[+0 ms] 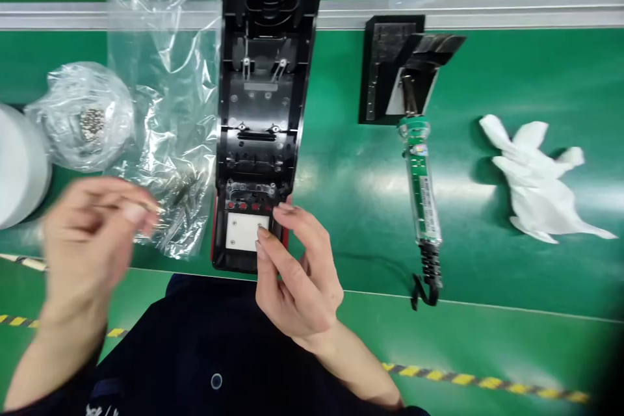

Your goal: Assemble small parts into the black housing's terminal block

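A long black plastic housing point(263, 110) lies open on the green bench, its inside facing up, with a white plate and red buttons at its near end. My right hand point(297, 273) rests at that near end, fingertips pressed on the white plate and the housing's right edge. My left hand point(92, 234) hovers blurred to the left, its fingers pinched together near a clear plastic bag of small metal parts point(175, 208). Whatever the pinch holds is too small to make out.
A clear bag of screws point(82, 114) and a white roll point(17, 166) sit at the left. A green soldering iron point(422, 195) rests in a black stand point(394, 65) on the right, beside a white glove point(533, 179). A metal rail point(487, 12) runs across the back.
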{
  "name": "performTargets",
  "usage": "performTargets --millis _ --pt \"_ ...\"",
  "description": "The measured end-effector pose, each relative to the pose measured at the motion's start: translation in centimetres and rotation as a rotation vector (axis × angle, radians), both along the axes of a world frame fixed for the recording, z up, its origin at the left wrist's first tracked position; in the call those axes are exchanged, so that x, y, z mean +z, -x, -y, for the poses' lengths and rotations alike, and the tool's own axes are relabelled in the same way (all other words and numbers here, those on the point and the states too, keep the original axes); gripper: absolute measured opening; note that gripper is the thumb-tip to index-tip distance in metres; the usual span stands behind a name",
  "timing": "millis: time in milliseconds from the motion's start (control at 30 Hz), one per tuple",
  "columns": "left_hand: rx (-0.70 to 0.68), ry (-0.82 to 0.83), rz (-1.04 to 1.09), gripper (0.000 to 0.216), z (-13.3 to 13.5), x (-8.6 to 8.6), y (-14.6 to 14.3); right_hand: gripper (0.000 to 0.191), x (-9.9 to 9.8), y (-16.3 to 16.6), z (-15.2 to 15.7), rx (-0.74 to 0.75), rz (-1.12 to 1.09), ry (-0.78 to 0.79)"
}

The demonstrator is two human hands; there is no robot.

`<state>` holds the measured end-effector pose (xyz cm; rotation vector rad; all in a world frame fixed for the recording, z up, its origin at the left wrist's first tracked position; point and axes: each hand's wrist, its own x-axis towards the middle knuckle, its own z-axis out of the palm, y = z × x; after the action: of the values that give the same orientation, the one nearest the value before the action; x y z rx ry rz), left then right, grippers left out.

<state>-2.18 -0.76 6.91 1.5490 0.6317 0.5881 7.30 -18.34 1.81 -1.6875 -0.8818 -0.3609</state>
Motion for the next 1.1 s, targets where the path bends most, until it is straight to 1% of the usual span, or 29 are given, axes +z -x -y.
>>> performTargets --millis 33,67,100,133,200,333,500,633,800,933,1033,1100 --pt "-0.147 0.158 0.001 0.015 1.5 0.0 -0.3 0.018 0.1 0.1 -0.4 0.057 -0.049 -0.048" --pt "-0.2 0.308 -0.001 0.015 2.8 -0.1 -0.5 0.018 0.2 0.3 -0.7 0.111 -0.103 -0.094" --pt "-0.223 0.431 -0.018 0.016 3.7 -0.3 -0.6 0.018 0.3 0.5 -1.0 0.158 -0.154 -0.13" --pt "-0.227 0.521 -0.025 0.016 4.4 -0.6 -0.7 0.018 0.5 0.8 -1.1 0.195 -0.187 -0.169" --pt "-0.203 0.614 -0.036 0.017 5.2 -1.0 -0.6 0.019 0.7 1.3 -1.2 0.225 -0.222 -0.227" --pt "-0.203 0.655 -0.033 0.016 5.6 -1.3 -0.4 0.019 0.7 1.9 -0.8 0.23 -0.26 -0.221" --pt "-0.196 0.637 -0.056 0.016 6.0 -1.4 -0.6 0.017 0.3 2.0 -0.8 0.206 -0.239 -0.209" --pt "-0.174 0.523 -0.081 0.016 6.4 -1.6 -0.3 0.016 0.0 1.9 -0.9 0.198 -0.202 -0.178" --pt "-0.127 0.416 -0.146 0.016 6.5 -1.8 0.7 0.012 0.2 1.9 -1.0 0.168 -0.101 -0.056" --pt "-0.15 0.371 -0.194 0.018 6.4 -2.2 1.5 0.01 0.1 1.9 -1.1 0.154 -0.041 0.021" --pt "-0.19 0.263 -0.153 0.025 6.4 -2.6 1.9 0.009 -0.5 1.2 -1.5 0.053 0.047 0.096" --pt "-0.202 0.173 -0.115 0.029 6.4 -2.9 2.1 0.009 -1.0 0.4 -1.9 -0.03 0.12 0.219"
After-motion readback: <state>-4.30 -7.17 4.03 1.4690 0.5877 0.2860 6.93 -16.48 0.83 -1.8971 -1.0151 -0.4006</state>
